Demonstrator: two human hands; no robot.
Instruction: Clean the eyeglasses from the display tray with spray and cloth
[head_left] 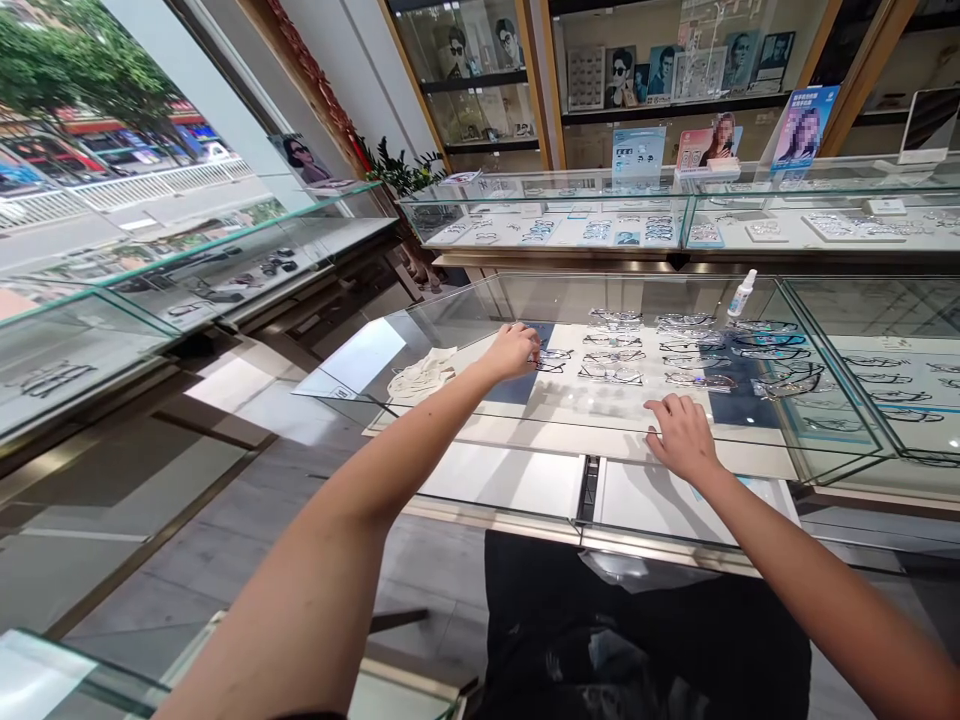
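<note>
My left hand (513, 350) reaches over the glass display counter (465, 310), fingers curled down at the side of a pair of eyeglasses (551, 366) with a dark front and a reddish part by the fingertips. The fingers partly hide these eyeglasses. Close to the counter's near edge is my right hand (684, 436), palm down with its fingers bent and apart, holding nothing. Beyond it, clear and dark eyeglasses (613, 357) lie in columns, with more eyeglasses (780, 350) at the right. A crumpled cream cloth (422, 376) lies left of my left hand.
A white spray bottle (742, 294) stands behind the rows. Another glass showcase (547, 215) with frames runs along the back, and a further showcase (247, 265) lines the window at left. A dark stool leg (399, 620) shows low on the floor.
</note>
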